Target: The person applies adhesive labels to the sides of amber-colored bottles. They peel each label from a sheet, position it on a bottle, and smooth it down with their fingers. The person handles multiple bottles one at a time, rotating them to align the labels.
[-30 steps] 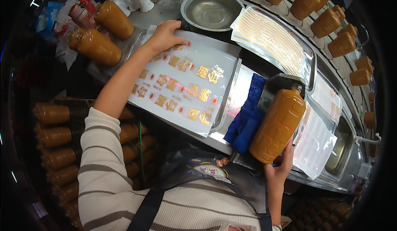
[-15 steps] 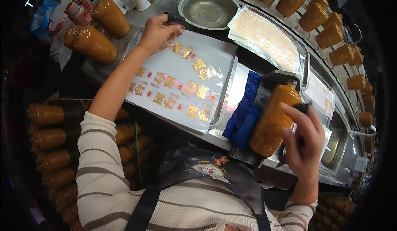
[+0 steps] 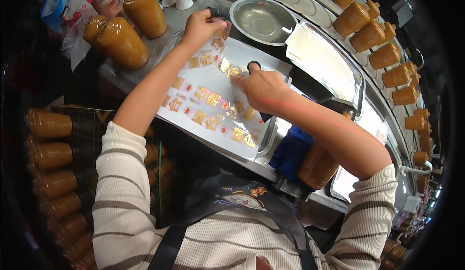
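Between the thumb and fingers of my left hand [image 3: 201, 29] is a corner of a clear decal [image 3: 219, 41] with gold print, lifted at the far end of a white sheet [image 3: 191, 127]. More gold and red decals [image 3: 209, 97] lie in rows across that sheet. My right hand [image 3: 265, 88] is over the sheet's right part, fingers curled, a fingertip at a gold decal. A dark edge shows under this hand; what it belongs to is hidden. Both hands wear a dark finger covering. Under my right forearm, a brown bottle [image 3: 315, 166] lies on a metal holder.
Beside the bottle is a blue cloth [image 3: 292, 149]. A metal basin [image 3: 264, 22] with liquid and a tray of striped sheets [image 3: 322, 57] stand beyond. Brown bottles [image 3: 123, 45] stand at left, others [image 3: 370, 37] line the curved conveyor, and several [image 3: 51, 154] lie stacked lower left.
My right hand has moved left from beside the bottle to over the decal sheet. My left hand has raised the clear decal further from the sheet. The view has shifted slightly.
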{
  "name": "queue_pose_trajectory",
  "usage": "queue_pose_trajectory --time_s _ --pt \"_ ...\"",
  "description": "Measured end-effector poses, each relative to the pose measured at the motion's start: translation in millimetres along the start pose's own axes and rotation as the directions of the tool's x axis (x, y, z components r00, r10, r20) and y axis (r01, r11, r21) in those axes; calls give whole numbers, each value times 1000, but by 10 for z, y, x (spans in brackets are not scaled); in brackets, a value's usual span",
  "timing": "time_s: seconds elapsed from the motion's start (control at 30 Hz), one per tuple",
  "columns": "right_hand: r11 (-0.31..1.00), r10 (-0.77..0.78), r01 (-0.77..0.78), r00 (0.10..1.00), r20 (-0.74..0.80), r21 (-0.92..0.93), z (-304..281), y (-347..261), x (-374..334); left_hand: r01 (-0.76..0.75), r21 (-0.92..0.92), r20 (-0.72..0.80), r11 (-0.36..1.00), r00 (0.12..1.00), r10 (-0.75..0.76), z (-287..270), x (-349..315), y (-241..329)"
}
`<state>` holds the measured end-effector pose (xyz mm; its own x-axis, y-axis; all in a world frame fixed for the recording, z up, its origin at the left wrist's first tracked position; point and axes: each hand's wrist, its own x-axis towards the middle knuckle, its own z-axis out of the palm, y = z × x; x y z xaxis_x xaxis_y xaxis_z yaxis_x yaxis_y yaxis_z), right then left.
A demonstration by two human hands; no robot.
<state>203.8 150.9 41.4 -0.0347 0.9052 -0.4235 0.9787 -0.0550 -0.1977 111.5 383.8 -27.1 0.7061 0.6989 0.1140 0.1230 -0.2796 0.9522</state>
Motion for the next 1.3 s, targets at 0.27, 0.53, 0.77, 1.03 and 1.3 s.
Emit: queue_pose_trajectory --time_s 0.27,0.53,0.77,1.03,1.3 --pt "999 31 -33 998 -60 -28 -133 44 -125 -48 -186 -146 981 989 21 -66 153 51" --pt "999 38 -33 993 109 -42 -147 191 -411 369 -490 86 789 922 -378 -212 -109 448" --pt "998 15 -7 990 144 -61 -120 251 -447 742 -485 493 463 670 -556 207 -513 140" --pt "998 59 -62 977 206 8 -69 268 -481 739 -274 428 615 667 -610 297 -543 48" --pt "983 77 -92 992 98 161 118 264 -395 567 -259 323 782 814 -483 379 -589 310"
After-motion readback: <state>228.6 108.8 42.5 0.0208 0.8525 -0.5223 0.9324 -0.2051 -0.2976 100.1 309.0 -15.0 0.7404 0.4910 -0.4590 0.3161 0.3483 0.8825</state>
